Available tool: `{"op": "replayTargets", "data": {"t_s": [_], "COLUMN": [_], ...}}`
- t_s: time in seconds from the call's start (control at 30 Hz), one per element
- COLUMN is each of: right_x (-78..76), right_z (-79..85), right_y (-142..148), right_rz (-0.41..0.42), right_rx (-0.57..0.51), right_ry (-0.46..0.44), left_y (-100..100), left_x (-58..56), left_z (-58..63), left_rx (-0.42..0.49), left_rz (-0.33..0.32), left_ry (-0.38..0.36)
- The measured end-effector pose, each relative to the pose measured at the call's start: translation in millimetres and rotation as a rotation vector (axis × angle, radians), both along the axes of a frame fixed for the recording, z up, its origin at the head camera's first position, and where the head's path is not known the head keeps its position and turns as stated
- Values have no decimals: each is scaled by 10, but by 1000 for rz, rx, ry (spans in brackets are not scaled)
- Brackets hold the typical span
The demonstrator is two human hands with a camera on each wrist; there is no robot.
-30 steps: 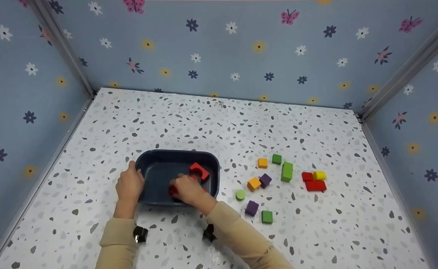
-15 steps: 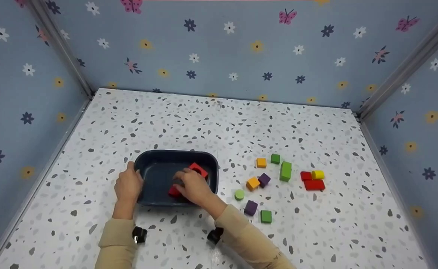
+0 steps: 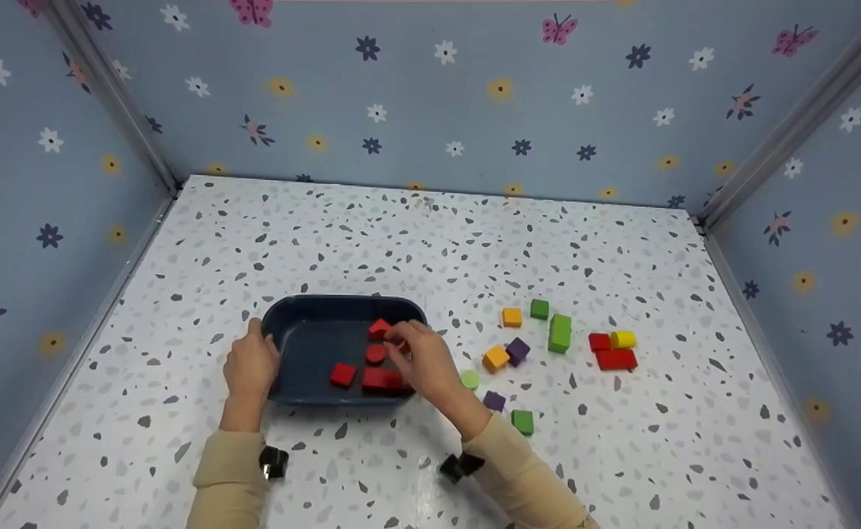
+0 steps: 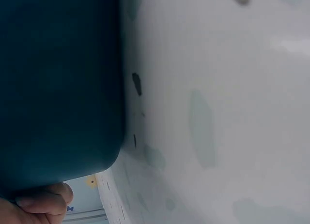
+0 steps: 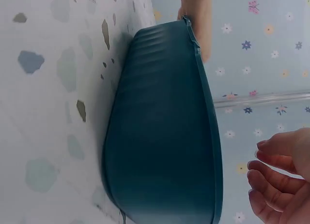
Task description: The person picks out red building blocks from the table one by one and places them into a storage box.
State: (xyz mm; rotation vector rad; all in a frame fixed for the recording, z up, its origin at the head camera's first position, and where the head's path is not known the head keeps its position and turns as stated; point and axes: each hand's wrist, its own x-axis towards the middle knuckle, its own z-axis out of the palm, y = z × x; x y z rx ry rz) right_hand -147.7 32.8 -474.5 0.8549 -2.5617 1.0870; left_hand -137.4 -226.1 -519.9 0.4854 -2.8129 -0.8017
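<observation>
The right hand (image 3: pixel 430 364) has shifted rightward, fingers loosely parted, empty; the left hand (image 3: pixel 250 366) grips the tub (image 3: pixel 309 356), lower centre, red blocks (image 3: pixel 342 375) inside. Loading seems underway; next likely calls for reaching the red brick (image 3: pixel 616 359), centre right.

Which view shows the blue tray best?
The head view: it shows the tray from above, with red blocks inside. The right wrist view shows its outer wall and rim; the left wrist view, only outer wall.

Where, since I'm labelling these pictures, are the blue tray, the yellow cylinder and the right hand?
Blue tray (image 3: pixel 307 358): head view, bare inner floor.
Yellow cylinder (image 3: pixel 622 339): head view, curved side.
Right hand (image 3: pixel 430 367): head view, back of the hand.
</observation>
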Motion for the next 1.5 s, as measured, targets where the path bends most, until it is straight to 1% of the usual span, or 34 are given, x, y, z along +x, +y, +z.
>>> {"op": "replayTargets", "data": {"t_s": [0.1, 0.23, 0.37, 0.57, 0.8, 1.03, 1.27, 1.5], "right_x": [21, 35, 49, 83, 135, 142, 138, 138], "right_z": [18, 25, -14, -73, -104, -135, -161, -190], "right_y": [123, 312, 528, 796, 1055, 1337, 1622, 1896], "right_rz": [-4, -20, -65, -129, -216, -301, -445, -582], "right_rx": [-31, -63, -73, -87, -59, -44, -33, -73], "right_ry": [-7, 17, 44, 73, -15, -33, -121, -145], "left_y": [2, 6, 5, 5, 12, 1, 0, -3], "left_x": [2, 2, -2, 4, 9, 12, 4, 4], "left_z": [5, 11, 6, 12, 19, 40, 20, 15], "left_rx": [2, 9, 14, 9, 16, 13, 10, 8], "left_rz": [2, 2, 1, 5, 8, -5, -7, -6], "left_ry": [-2, -10, -18, -4, -26, -21, -18, -8]}}
